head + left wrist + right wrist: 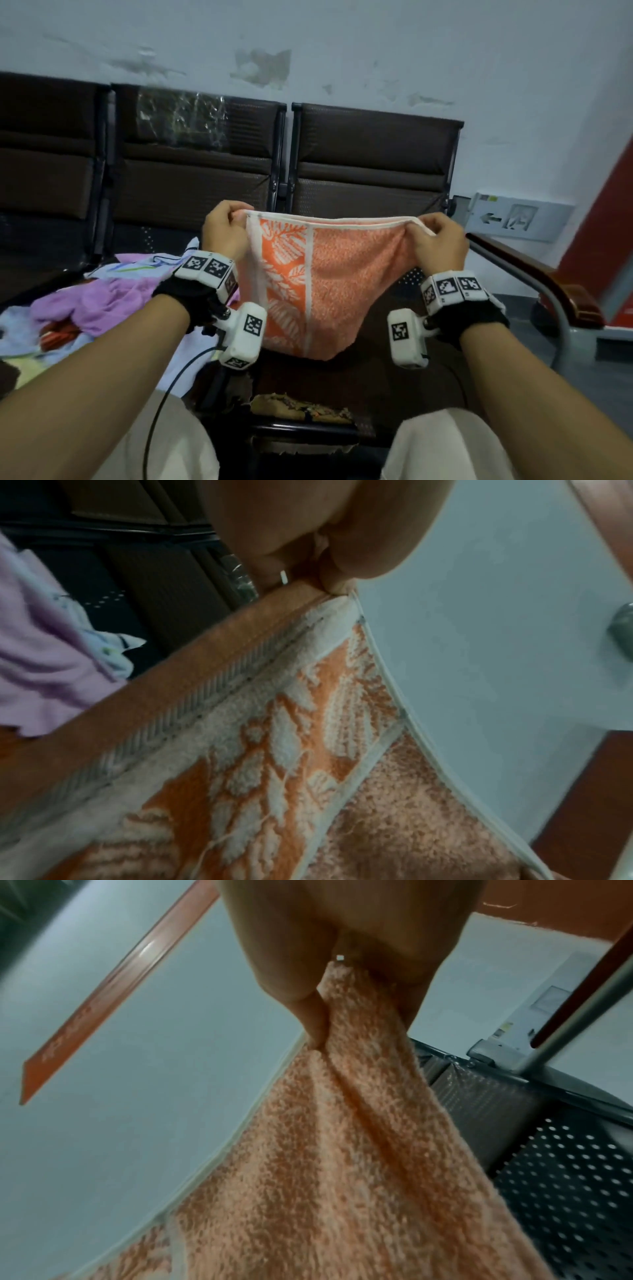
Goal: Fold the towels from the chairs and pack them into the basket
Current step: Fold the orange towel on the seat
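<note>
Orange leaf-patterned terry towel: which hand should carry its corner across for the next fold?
Probably the right hand. Both hands pinch the orange leaf-patterned terry towel at its top corners, but the left hand sits beside the heap of unfolded towels, so it can anchor.

A towel (318, 281) hangs between the left hand (224, 229) and the right hand (438, 241), above a seat (359, 377) in a row of chairs (373, 157) against the wall (342, 44). On the seat to the left lies a heap of cloths (102, 298). An armrest (534, 270) stands right of the towel.
</note>
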Motion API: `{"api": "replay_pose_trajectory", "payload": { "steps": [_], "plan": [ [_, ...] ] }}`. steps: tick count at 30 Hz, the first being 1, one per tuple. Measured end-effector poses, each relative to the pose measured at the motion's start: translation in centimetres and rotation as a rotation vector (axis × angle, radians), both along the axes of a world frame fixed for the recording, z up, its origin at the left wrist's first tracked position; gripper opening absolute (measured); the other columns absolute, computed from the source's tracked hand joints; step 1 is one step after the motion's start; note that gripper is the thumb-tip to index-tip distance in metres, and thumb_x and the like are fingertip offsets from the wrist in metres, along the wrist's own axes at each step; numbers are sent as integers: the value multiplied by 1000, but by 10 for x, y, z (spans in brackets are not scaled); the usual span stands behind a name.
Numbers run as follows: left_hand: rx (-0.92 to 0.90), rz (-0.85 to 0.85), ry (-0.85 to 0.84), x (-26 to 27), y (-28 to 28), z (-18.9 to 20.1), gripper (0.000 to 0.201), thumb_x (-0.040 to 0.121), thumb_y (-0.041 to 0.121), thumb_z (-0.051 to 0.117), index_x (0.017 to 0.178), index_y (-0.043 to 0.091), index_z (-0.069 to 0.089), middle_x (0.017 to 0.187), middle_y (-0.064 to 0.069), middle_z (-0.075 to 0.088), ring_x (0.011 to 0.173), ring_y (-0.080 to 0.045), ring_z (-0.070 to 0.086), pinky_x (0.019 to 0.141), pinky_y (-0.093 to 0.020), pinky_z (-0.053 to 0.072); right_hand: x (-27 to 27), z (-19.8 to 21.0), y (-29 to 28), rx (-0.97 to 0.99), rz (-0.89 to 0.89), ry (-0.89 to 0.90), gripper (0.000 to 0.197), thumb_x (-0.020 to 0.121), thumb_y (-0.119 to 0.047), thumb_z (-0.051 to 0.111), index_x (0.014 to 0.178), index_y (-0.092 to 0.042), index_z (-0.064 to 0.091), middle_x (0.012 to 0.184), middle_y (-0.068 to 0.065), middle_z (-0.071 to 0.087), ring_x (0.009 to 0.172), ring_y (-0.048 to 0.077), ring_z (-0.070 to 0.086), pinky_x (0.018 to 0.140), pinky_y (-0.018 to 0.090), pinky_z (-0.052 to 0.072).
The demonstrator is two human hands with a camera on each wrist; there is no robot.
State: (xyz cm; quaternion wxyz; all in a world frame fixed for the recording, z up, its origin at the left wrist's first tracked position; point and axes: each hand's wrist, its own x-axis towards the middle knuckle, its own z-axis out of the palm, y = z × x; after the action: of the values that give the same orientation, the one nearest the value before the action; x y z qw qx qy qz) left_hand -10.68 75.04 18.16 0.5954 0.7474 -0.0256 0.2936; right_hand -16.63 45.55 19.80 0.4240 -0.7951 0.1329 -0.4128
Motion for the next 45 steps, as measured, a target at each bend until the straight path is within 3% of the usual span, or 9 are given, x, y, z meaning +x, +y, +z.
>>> {"api": "replay_pose_trajectory", "payload": {
  "steps": [5, 12, 16, 20, 24, 27, 30, 37, 45],
  "plan": [
    [8, -57, -101, -21, -2, 49, 24, 93, 9, 45, 89, 19, 67, 96, -7, 69, 93, -19, 64, 82, -32, 52, -20, 40, -5, 6, -23, -109, 14, 84, -22, 68, 98, -19, 71, 92, -4, 64, 90, 9, 55, 78, 14, 36],
    [-37, 37, -182, -24, 3, 79, 24, 91, 7, 45, 89, 16, 67, 94, -8, 69, 92, -23, 65, 83, -34, 52, -28, 65, -12, 72, -37, -279, 21, 73, -23, 80, 90, -20, 69, 86, -6, 64, 81, 8, 57, 66, 3, 35],
    [50, 148, -137, -9, 10, 54, 24, 91, 8, 48, 96, 13, 71, 98, -10, 70, 94, -25, 63, 83, -34, 51, -13, 40, -19, 44, -4, -185, 18, 71, -21, 82, 80, -24, 67, 74, -8, 62, 67, 3, 56, 55, -4, 34],
    [101, 113, -27, 10, 5, 8, 22, 91, 8, 49, 97, 12, 70, 97, -10, 70, 94, -24, 63, 83, -35, 51, 8, -6, -26, 87, 11, -94, 12, 79, -13, 74, 91, -13, 74, 83, 1, 68, 77, 10, 62, 67, 8, 41],
    [103, 112, 55, 32, -2, -25, 25, 92, 10, 46, 99, 14, 69, 99, -6, 69, 92, -19, 61, 76, -27, 45, 33, -39, -29, 245, 45, -102, 20, 83, -2, 68, 100, -11, 71, 87, 4, 66, 72, 3, 59, 60, -1, 41],
    [82, 102, 84, 47, -4, -43, 25, 92, 9, 45, 99, 15, 69, 97, -5, 68, 87, -15, 58, 73, -23, 40, 48, -63, -31, 382, 61, -77, 21, 82, -1, 69, 99, -12, 70, 91, 9, 68, 83, 14, 64, 75, 17, 52],
    [95, 117, 76, 56, -4, -64, 24, 91, 8, 46, 96, 12, 69, 88, 1, 62, 79, -4, 51, 67, -12, 35, 57, -93, -37, 448, 42, -42, 17, 77, -3, 74, 87, -16, 69, 87, 11, 70, 72, 10, 64, 67, 15, 50],
    [66, 72, 121, 78, -6, -90, 22, 90, 10, 46, 89, 17, 66, 84, 6, 63, 74, -6, 54, 53, 1, 35, 72, -110, -49, 61, 96, 45, 14, 77, -21, 75, 84, -24, 64, 75, -15, 62, 68, -6, 57, 63, 14, 42],
    [83, 105, 153, 86, 3, -104, 24, 89, 8, 43, 85, 19, 64, 73, 16, 57, 64, 5, 51, 49, 2, 34, 70, -111, -57, -60, 324, 149, 13, 78, -17, 76, 76, -29, 71, 76, -8, 70, 74, 9, 65, 74, 26, 51]
  ]
}}
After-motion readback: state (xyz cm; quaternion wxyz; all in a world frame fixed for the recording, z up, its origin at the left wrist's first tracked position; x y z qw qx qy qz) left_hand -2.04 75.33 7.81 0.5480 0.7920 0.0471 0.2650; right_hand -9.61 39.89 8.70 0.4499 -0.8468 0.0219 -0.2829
